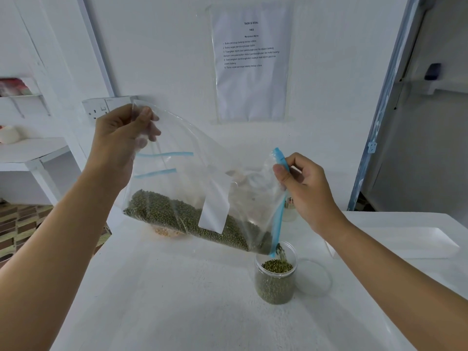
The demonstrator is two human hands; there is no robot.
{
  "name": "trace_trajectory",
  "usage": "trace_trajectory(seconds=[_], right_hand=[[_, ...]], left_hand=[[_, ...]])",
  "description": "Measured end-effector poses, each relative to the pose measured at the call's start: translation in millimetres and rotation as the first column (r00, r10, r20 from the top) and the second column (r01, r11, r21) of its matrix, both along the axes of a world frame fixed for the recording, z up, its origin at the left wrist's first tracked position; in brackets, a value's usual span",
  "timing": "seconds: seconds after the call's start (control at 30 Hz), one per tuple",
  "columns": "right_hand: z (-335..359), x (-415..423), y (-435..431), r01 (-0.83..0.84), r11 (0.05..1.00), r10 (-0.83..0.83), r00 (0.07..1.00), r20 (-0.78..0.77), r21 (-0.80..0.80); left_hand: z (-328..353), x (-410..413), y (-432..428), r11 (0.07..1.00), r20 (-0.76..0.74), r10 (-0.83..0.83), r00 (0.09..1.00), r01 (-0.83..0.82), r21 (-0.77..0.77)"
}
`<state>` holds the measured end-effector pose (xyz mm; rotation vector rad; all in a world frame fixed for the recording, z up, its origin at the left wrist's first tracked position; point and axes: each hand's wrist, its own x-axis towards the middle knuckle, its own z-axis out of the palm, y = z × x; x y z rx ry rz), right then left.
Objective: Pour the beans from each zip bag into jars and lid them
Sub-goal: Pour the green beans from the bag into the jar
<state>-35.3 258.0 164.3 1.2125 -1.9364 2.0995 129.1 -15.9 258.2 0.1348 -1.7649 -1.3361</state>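
Zip bag [177, 173] is slanting from upper left down to the jar [274, 287], left hand [119, 138] pinching its high end, right hand [306, 188] its mouth.

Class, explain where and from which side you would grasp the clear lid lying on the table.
Probably from above, spanning the rim of the lid: it lies flat on the table, right of the jar, so its round edge offers the only hold.
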Motion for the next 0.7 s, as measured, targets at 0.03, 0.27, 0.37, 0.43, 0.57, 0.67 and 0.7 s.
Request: trace_trajectory(seconds=[0.03,0.27,0.37,0.43,0.57,0.67,0.7], right_hand=[[-0.1,0.0,0.3,-0.005,1.000,0.005,1.000,0.002,0.005],[-2.3,-1.0,0.3,-0.003,1.000,0.003,1.000,0.002,0.006],[-3.5,-2.5,0.5,0.034,0.999,-0.034,0.999,0.013,-0.018],[-4.2,-2.7,-0.2,0.024,1.000,-0.024,1.000,0.010,-0.002],[-5.1,-3.6,-0.5,0.046,0.999,-0.046,0.999,0.009,-0.018],[-3.8,-2.3,-1.5,0.025,1.000,-0.025,1.000,0.000,0.007],[-3.5,-1.8,-1.6,0.027,1.000,-0.027,1.000,-0.003,0.008]], left_hand=[[0.1,0.1,0.1,1.000,0.001,0.000,1.000,0.000,-0.001],[1.6,-1.2,3.4,1.000,-0.002,0.011,1.000,-0.011,-0.001],[2.0,-1.2,4.0,1.000,-0.003,0.015,1.000,-0.015,0.000],[1.9,-0.7,2.8,1.000,-0.004,0.012,1.000,-0.012,-0.002],[2.1,-0.5,1.4,1.000,-0.009,0.003,1.000,-0.003,-0.005],[2.3,-0.4,1.4,1.000,-0.004,0.010,1.000,-0.010,-0.008],[2.7,-0.3,1.4,1.000,-0.004,0.010,1.000,-0.010,-0.007]])
